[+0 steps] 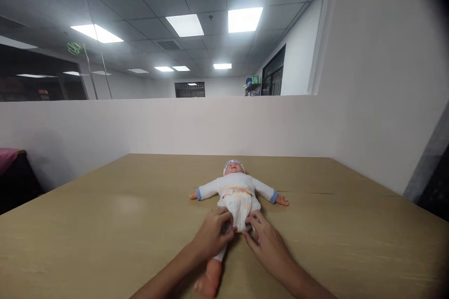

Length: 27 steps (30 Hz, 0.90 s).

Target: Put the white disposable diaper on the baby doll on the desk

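Note:
A baby doll [234, 182] lies on its back on the wooden table, head away from me and arms spread. It wears a white top with blue cuffs and a white cap with lettering. Around its hips is a white diaper [239, 205] with a coloured band at the waist. My left hand [215, 231] pinches the diaper's edge at the leg on the left. On the other side, my right hand [264, 238] has its fingers curled on the diaper's edge by the other leg. One bare doll foot [210, 278] shows below my left wrist; the other leg is hidden behind my right hand and forearm.
The wide table [105, 238] reaches to a low white wall [224, 126] at the back. A taller wall [382, 79] stands on the right. At the far left, a dark object with a pink cover [9, 159] sits beside the table.

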{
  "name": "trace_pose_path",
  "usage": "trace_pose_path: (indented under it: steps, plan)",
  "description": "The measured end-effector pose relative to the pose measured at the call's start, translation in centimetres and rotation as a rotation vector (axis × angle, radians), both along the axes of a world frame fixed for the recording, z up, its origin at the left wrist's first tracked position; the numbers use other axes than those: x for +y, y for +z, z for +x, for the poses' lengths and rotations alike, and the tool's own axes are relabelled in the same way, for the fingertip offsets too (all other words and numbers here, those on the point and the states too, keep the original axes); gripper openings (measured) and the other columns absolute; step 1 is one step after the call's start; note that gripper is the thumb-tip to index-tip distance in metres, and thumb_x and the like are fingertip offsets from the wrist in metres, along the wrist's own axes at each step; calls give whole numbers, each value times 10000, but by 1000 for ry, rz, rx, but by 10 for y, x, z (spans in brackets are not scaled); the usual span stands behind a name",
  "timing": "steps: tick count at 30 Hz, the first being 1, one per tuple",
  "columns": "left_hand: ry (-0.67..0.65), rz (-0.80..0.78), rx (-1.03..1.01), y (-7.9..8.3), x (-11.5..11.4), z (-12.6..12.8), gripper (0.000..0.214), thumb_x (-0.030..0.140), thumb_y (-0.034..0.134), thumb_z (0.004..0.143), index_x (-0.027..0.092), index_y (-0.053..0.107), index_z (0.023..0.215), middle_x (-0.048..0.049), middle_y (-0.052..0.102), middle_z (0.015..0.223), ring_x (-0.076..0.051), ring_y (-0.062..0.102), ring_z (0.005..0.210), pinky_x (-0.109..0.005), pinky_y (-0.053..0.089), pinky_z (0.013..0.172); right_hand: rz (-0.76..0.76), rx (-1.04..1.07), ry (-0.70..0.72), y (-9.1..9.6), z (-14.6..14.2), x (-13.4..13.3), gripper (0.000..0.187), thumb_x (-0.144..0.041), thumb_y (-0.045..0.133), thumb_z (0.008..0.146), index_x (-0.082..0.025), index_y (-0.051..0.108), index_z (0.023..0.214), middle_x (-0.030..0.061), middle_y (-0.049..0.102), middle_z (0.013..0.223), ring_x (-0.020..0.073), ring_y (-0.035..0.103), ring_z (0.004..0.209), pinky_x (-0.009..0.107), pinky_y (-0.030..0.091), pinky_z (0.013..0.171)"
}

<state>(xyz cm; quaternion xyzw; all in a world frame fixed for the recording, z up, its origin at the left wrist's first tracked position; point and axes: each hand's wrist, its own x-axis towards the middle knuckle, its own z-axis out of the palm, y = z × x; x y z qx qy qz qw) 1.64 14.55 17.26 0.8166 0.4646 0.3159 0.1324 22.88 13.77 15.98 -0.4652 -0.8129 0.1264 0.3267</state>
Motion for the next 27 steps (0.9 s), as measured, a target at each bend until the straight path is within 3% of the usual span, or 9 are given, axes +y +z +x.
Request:
trace_pose_path:
  steps: [6,14,20,27]
  plan:
    - [-89,93,-95,-6,1,-3,54,243,648,895,209,618,866,-58,613,1088,-224,572,1002,-349,464,918,52,49,-1,-5,-3,-3,131,-146,566,920,-210,634,1012,81,653,1089,233,651,937,345,508,833]
    - [-171,142,-62,-9,7,-10,98,303,657,902,209,627,900,-61,636,1056,-232,591,1024,-359,486,955,145,10,-25,-13,-6,2,88,-258,617,929,-191,628,984,77,686,1012,231,631,895,327,469,787]
    - [-146,148,-71,-16,10,-10,155,350,675,898,200,645,924,-96,611,1164,-249,590,1074,-398,484,1011,150,3,-24,-15,-4,5,113,-285,619,937,-184,624,989,71,700,999,202,629,826,299,462,751]
    - [-79,111,-55,-20,11,-7,148,328,723,881,202,672,937,-101,604,1232,-256,569,1173,-398,459,1089,184,-2,-29,-19,-3,4,138,-267,644,911,-172,638,1011,103,692,1073,223,638,898,315,477,805]
